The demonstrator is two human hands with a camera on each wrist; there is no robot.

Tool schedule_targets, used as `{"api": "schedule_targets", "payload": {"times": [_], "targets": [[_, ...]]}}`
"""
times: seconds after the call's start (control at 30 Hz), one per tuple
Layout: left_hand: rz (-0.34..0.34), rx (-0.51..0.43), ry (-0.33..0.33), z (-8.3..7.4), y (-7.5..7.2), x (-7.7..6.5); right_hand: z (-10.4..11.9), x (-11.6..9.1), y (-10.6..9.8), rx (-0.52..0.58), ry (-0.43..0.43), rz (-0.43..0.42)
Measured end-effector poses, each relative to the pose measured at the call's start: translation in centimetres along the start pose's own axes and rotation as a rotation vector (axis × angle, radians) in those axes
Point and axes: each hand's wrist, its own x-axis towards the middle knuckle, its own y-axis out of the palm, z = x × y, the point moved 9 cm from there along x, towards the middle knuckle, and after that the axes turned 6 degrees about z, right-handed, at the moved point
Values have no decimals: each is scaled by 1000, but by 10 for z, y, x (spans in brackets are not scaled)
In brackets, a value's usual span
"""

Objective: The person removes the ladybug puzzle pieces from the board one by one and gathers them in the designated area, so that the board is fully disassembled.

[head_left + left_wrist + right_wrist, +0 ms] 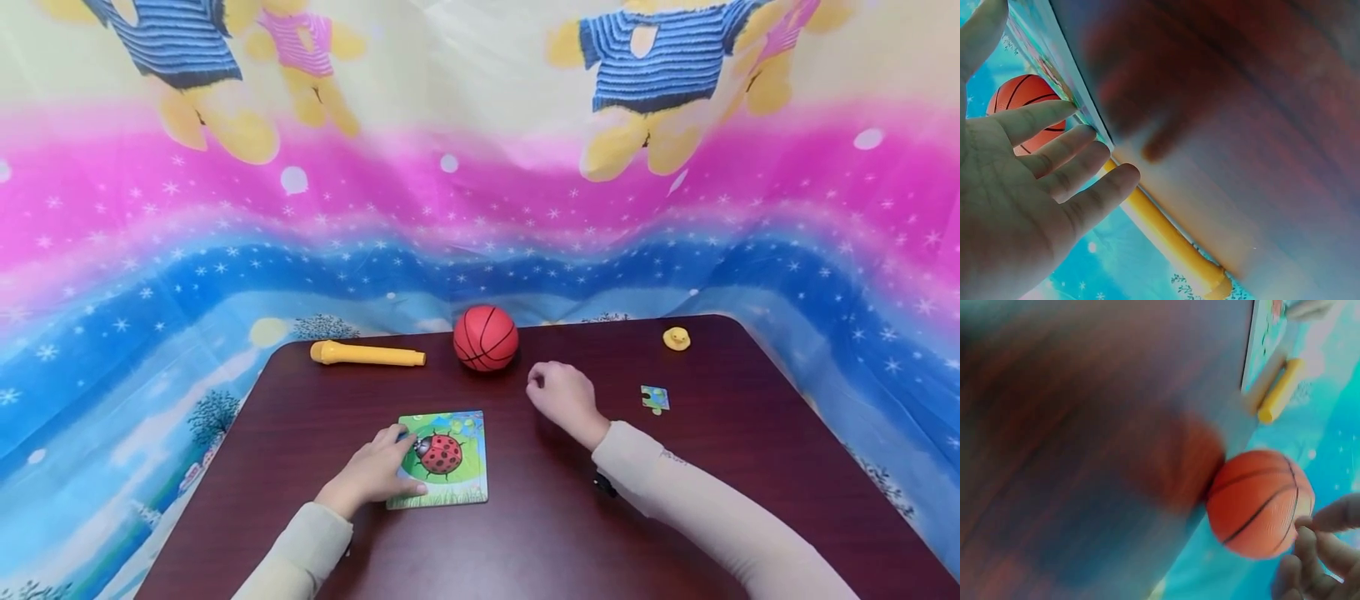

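Observation:
In the head view a square ladybug puzzle [442, 454] lies flat on the dark table. My left hand [372, 473] rests at its left edge, with fingertips and thumb overlapping the board; in the left wrist view the fingers of that hand [1029, 181] are mostly straight and spread. My right hand [564, 398] hovers right of a red toy basketball [486, 338], fingers loosely curled. The right wrist view shows thumb and fingers of this hand [1319, 559] close together, with nothing visible between them. A loose puzzle piece [655, 399] lies farther right.
A yellow toy microphone [367, 354] lies along the back left of the table [525, 542]. Near the back right edge sits a small yellow rubber duck [677, 338]. A printed curtain [480, 192] hangs just behind and beside the table.

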Motion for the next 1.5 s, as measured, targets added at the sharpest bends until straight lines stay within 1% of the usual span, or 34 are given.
{"api": "schedule_targets", "payload": {"times": [0.1, 0.17, 0.23, 0.27, 0.4, 0.47, 0.5, 0.6, 0.67, 0.73, 0.8, 0.9, 1.07, 1.17, 1.33, 1.4, 1.43, 1.47, 1.5], "targets": [[6, -1, 0, 0, 2, 1, 5, -2, 15, -12, 10, 80], [10, -2, -1, 0, 3, 2, 3, -4, 23, -32, 20, 125], [11, 0, -4, 1, 4, 2, -4, -4, 24, -66, 29, 136], [12, 2, -5, 0, 4, 2, -10, -4, 23, -87, 36, 126], [10, 14, -8, 0, 3, 2, -46, -4, 7, -157, 59, 50], [8, 15, -10, 0, 1, 1, -69, -7, -1, -153, 71, 42], [7, 16, -10, 0, 0, 0, -80, -10, -5, -157, 81, 52], [4, 21, -15, 1, -2, -1, -117, -21, -12, -188, 156, 110], [3, 27, -19, 1, -3, 0, -138, -28, -16, -220, 212, 153], [6, 31, -23, 2, -3, 0, -154, -36, -18, -240, 256, 182], [13, 26, -24, 2, -3, 1, -163, -42, -20, -238, 264, 197], [22, 22, -25, 1, 0, 1, -171, -47, -21, -230, 268, 223], [22, 12, -24, 0, 3, 2, -174, -53, -21, -259, 263, 276], [21, 7, -23, 0, 3, 2, -175, -54, -19, -302, 259, 316], [19, 15, -25, 0, 2, 1, -177, -52, -18, -376, 216, 360], [16, 18, -24, 1, 1, 1, -176, -50, -19, -371, 206, 353], [15, 18, -21, 1, 1, 1, -174, -48, -21, -370, 196, 331], [16, 20, -18, 0, 1, 1, -171, -46, -24, -374, 175, 289], [17, 19, -12, 0, 1, 1, -165, -44, -28, -375, 142, 229]]}}
